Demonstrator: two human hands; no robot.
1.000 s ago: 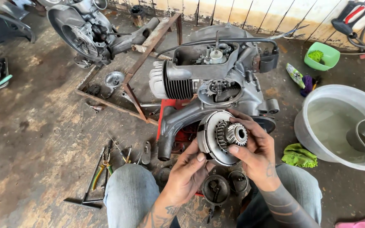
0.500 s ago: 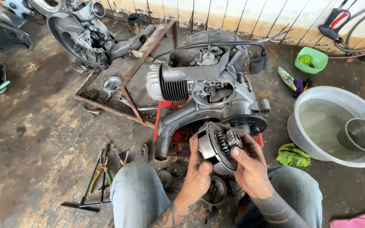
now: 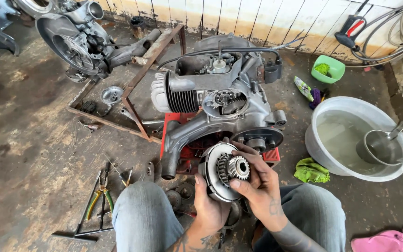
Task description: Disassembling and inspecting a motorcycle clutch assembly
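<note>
I hold a round metal clutch assembly (image 3: 221, 163) with a toothed gear (image 3: 237, 167) at its centre, just in front of a grey scooter engine (image 3: 220, 100). My left hand (image 3: 207, 205) grips the disc from below, at its lower left rim. My right hand (image 3: 260, 184) holds its right side, thumb under the gear and fingers over the top edge. The engine rests on a red stand (image 3: 187, 149) between my knees and the wall. Its finned cylinder (image 3: 178, 98) points left.
Pliers and hand tools (image 3: 100, 196) lie on the floor at my left knee. A second engine casing (image 3: 78, 39) and a rusty metal frame (image 3: 131, 88) sit at back left. A grey water basin (image 3: 355, 140) with a ladle, a green rag (image 3: 311, 170) and a green bowl (image 3: 328, 69) are on the right.
The clutch assembly has come a little lower and nearer to me, and its gear face now turns more towards the camera. Both hands kept their grip.
</note>
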